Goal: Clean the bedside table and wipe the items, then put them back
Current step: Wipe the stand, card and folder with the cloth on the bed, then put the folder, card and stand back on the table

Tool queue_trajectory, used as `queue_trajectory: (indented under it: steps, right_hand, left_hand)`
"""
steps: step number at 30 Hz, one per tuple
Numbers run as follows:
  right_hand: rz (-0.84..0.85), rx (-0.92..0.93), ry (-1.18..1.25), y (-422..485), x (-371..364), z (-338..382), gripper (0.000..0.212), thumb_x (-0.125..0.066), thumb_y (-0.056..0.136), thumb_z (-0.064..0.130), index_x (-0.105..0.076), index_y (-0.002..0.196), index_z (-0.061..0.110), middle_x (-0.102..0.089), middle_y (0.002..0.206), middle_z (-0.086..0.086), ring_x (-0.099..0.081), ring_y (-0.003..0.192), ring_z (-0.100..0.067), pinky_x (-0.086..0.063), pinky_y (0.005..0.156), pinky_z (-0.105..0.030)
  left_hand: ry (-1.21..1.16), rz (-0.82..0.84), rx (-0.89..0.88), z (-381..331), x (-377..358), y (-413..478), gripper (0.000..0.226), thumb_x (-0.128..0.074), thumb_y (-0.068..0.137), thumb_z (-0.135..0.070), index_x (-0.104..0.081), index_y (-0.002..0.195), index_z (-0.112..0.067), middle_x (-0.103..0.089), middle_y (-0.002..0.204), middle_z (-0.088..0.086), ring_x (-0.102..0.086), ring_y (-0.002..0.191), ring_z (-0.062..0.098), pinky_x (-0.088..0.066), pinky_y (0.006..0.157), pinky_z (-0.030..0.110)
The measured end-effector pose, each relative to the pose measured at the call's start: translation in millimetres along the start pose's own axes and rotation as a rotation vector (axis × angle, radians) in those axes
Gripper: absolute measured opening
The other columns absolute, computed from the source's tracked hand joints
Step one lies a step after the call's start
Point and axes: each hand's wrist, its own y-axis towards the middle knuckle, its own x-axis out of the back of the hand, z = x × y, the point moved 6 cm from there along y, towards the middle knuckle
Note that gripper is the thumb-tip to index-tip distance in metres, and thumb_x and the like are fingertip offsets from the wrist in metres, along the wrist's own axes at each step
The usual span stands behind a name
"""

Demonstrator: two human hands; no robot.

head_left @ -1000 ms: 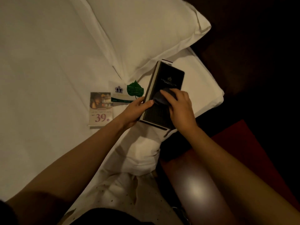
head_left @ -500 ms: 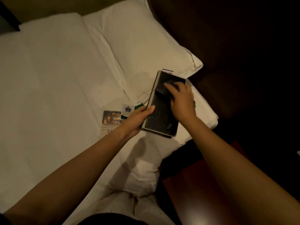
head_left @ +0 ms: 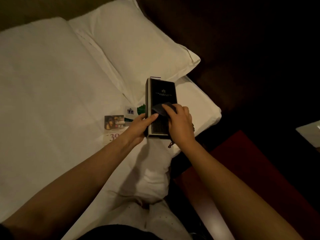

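Note:
A black box (head_left: pixel 161 94) with a pale printed logo lies on the white bed (head_left: pixel 52 101) near the pillow. My left hand (head_left: pixel 140 125) grips its near left edge, thumb on top. My right hand (head_left: pixel 180 123) presses a dark cloth (head_left: pixel 160 109) against the middle of the box's top face, fingers curled over the cloth. A photo card (head_left: pixel 114 122) printed with "39" and a white card (head_left: pixel 130 112) with a green leaf lie on the sheet just left of the box, partly hidden by my left hand.
A white pillow (head_left: pixel 138 42) lies behind the box. The reddish-brown bedside table (head_left: pixel 242 170) stands at the lower right, beside the bed. A pale object (head_left: pixel 310 130) shows at the right edge. Dark headboard and wall fill the upper right.
My right hand has drawn the cloth from the box's far end back toward its middle. The left hand keeps its hold on the box's edge. The camera view has shifted.

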Motion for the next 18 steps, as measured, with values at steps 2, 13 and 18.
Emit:
queue_trajectory:
  steps: [2,13,18]
  right_hand:
    - [-0.032,-0.079,-0.018,-10,5,-18,0.049,-0.044,0.092,0.009,-0.042,0.139,0.023,-0.046,0.136,-0.011,-0.039,0.120,-0.031,-0.035,0.098,-0.038]
    - [-0.141,-0.826,0.122,-206,23,-158,0.049,-0.039,0.095,0.003,-0.040,0.141,0.019,-0.043,0.138,-0.016,-0.036,0.123,-0.034,-0.036,0.103,-0.043]
    - [-0.117,-1.047,0.116,-290,20,-210,0.047,-0.039,0.096,0.005,-0.039,0.142,0.016,-0.042,0.140,-0.017,-0.035,0.124,-0.036,-0.038,0.101,-0.044]
  left_hand:
    - [0.030,0.064,0.029,12,-4,-11,0.016,-0.063,0.087,-0.014,-0.062,0.103,-0.012,-0.070,0.094,0.007,-0.070,0.082,0.016,-0.060,0.068,0.026]
    - [0.343,0.405,0.298,103,-87,-22,0.013,-0.050,0.094,-0.016,-0.062,0.094,-0.011,-0.075,0.076,0.002,-0.071,0.067,0.013,-0.058,0.060,0.024]
    - [0.491,0.510,0.399,145,-146,-6,0.014,-0.050,0.095,-0.019,-0.061,0.096,-0.010,-0.076,0.071,-0.002,-0.073,0.065,0.012,-0.057,0.053,0.022]
